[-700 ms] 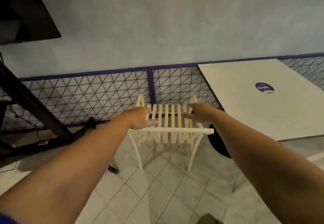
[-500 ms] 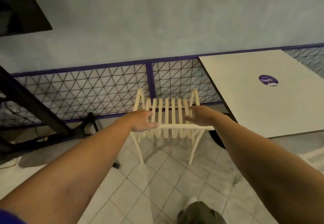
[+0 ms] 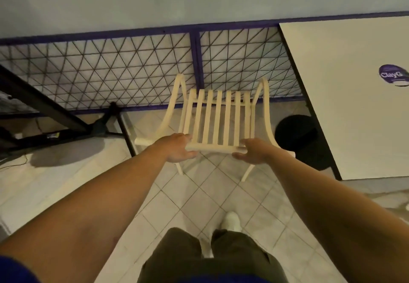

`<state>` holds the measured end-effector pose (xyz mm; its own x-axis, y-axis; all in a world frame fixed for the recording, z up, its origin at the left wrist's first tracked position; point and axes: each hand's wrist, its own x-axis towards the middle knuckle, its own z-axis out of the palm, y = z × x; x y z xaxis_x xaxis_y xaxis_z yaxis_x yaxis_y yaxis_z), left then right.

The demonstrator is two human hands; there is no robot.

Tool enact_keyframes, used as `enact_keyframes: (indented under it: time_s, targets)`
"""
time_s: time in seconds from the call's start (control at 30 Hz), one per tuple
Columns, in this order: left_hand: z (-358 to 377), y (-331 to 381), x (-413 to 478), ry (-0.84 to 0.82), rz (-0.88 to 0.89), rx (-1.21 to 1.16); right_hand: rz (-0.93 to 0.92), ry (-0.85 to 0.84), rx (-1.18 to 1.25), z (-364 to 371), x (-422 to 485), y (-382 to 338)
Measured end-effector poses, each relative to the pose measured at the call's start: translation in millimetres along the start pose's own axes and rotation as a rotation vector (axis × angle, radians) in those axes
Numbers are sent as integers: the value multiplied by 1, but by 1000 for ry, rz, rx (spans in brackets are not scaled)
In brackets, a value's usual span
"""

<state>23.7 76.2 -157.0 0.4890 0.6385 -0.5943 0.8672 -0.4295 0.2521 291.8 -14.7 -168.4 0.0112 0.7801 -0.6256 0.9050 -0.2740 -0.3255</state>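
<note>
Right hand (image 3: 254,152) fingertips behind chair (image 3: 218,114) rail

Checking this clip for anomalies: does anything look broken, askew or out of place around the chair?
Nothing stands out. The left hand and right hand grip the top rail of the cream slatted chair, which looks whole; the white table beside it carries a purple sticker.
</note>
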Motion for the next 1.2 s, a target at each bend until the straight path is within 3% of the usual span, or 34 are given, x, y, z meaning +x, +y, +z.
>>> enact_keyframes:
  time_s: [0.23, 0.5, 0.77, 1.2]
  targets:
    - [18, -34, 42, -94, 24, 168, 70, -40, -134, 19, 36, 9]
    - [18, -58, 80, -251, 67, 164, 156, -205, -221, 16, 60, 4]
    - [21, -62, 86, -267, 78, 183, 163, -127, -90, 22, 58, 10]
    - [18, -64, 82, -236, 135, 200, 100, -84, -111, 23, 48, 4]
